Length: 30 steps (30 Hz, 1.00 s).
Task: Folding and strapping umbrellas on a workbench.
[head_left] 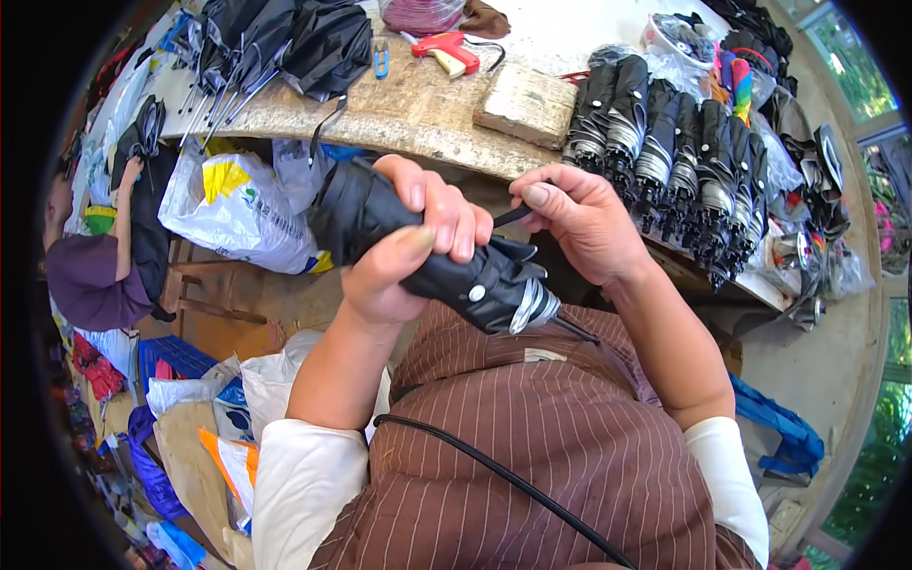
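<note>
A folded black umbrella (465, 285) with a silvery lining at its lower end slants across in front of my apron. My left hand (404, 237) is wrapped round its rolled canopy, and a white snap button shows below the fingers. To its right, my right hand (579, 218) pinches a narrow black strap (513, 216) between thumb and forefinger; the strap runs toward the umbrella beside my left fingers. The umbrella's thin shaft (577, 330) sticks out at the lower right.
On the worktable (418, 114) stand a row of folded black umbrellas (655, 142), a worn block (525, 104), a red tool (445, 52) and loose black umbrellas (285, 47). A white plastic bag (237, 209) hangs below its edge. Another person (100, 275) works at the left.
</note>
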Each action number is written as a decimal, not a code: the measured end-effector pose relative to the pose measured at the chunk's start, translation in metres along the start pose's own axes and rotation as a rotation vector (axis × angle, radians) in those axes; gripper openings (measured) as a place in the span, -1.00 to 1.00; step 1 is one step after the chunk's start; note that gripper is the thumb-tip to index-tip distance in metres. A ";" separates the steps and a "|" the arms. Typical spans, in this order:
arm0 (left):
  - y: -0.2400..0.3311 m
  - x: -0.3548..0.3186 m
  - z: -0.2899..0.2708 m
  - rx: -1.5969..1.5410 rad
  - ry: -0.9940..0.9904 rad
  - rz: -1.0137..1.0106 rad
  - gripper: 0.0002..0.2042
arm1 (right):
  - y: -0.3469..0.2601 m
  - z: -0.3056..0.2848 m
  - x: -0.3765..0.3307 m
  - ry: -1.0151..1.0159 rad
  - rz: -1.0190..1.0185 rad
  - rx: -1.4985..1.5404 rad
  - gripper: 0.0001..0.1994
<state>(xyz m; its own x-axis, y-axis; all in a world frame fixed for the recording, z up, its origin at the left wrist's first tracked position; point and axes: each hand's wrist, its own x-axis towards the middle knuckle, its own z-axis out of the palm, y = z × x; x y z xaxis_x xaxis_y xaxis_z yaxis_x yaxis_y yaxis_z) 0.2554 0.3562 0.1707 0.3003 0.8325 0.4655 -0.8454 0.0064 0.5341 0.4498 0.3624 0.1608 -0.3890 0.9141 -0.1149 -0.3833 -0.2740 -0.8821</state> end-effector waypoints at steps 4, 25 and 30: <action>-0.007 -0.002 0.000 0.065 0.259 -0.019 -0.82 | -0.004 0.008 -0.003 0.095 -0.032 -0.153 -0.85; -0.034 -0.008 -0.012 0.261 0.817 -0.130 -0.83 | 0.030 0.027 -0.022 0.224 -0.388 -0.989 -0.82; -0.035 -0.010 -0.012 0.256 0.809 -0.136 -0.82 | 0.034 0.029 -0.026 0.265 -0.362 -0.893 -0.82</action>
<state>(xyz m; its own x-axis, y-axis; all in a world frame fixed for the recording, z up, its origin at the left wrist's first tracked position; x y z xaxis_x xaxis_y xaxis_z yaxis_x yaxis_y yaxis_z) 0.2767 0.3540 0.1388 -0.0979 0.9731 -0.2087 -0.6698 0.0907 0.7370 0.4222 0.3205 0.1473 -0.1323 0.9650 0.2264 0.3710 0.2601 -0.8915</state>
